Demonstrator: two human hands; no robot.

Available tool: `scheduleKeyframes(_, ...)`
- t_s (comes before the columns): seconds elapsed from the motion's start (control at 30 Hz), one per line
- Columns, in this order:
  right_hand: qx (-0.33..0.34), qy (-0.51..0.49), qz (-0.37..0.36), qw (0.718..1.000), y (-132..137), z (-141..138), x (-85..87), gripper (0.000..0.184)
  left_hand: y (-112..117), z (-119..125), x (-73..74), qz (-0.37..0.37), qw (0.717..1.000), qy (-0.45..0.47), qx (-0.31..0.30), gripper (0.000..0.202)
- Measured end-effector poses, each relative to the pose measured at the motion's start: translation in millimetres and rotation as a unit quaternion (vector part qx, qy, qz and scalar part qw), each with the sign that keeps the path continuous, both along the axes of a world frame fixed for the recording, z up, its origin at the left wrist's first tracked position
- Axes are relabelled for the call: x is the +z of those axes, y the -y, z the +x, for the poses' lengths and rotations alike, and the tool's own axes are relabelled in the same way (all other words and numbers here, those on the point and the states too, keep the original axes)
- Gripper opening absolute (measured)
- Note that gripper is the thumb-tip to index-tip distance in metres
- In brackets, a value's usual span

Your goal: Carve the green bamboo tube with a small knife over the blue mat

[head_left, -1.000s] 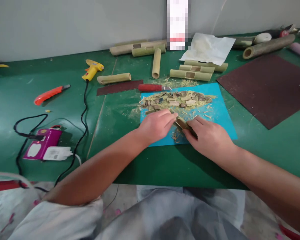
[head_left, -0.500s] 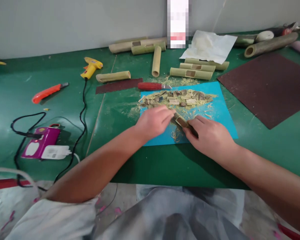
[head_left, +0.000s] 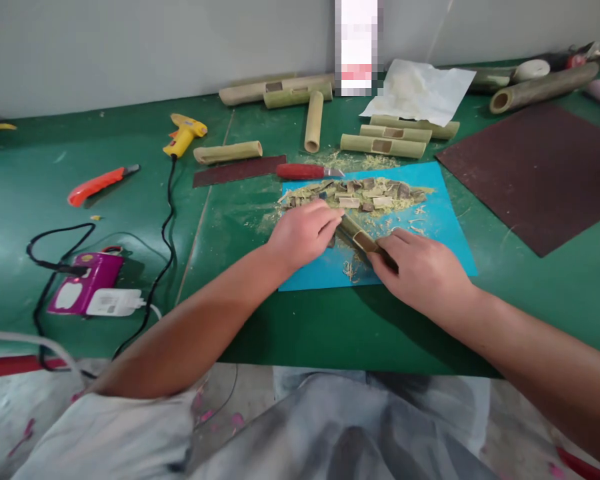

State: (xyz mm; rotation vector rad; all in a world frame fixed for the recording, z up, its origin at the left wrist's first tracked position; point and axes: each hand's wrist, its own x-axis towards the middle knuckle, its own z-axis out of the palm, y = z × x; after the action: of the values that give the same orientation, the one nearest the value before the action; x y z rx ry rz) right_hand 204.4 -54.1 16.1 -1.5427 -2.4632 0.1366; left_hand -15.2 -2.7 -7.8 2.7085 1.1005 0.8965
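Observation:
A short bamboo tube (head_left: 359,235) with a rectangular opening cut in its side lies slanted over a blue sheet (head_left: 445,220). My right hand (head_left: 423,267) is closed around its near end, hiding that part. At the far end, my left hand (head_left: 305,230) has its fingers pinched together right beside the tube. A small dark edge shows below these fingers, but what they hold is hidden. Just beyond the hands, bamboo chips and shavings (head_left: 355,197) are heaped on the sheet. Behind the heap rests a red-handled knife (head_left: 303,172).
Several cut bamboo tubes (head_left: 383,146) lie toward the wall, some under white paper (head_left: 420,93). A brown sheet (head_left: 535,180) is at right, a dark strip (head_left: 240,171) behind left. Leftward are a yellow glue gun (head_left: 184,135), an orange cutter (head_left: 103,185) and a purple power box (head_left: 87,283) with cords.
My left hand has shifted slightly left and away, uncovering more of the tube's far end. My right hand keeps its hold with hardly any movement.

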Motion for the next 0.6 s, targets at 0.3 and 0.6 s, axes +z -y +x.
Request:
scheduleKeyframes(0.3,0.001,-0.003,-0.007,1.000,-0.2,0.3,0.4,0.034,-2.9,-1.4,-1.5,0.007,1.000,-0.012,0.004,0.033)
scheduleKeyframes(0.6,0.004,-0.002,-0.005,1.000,-0.2,0.7,-0.4,0.038,2.2,1.4,0.7,-0.007,1.000,-0.026,-0.006,0.036)
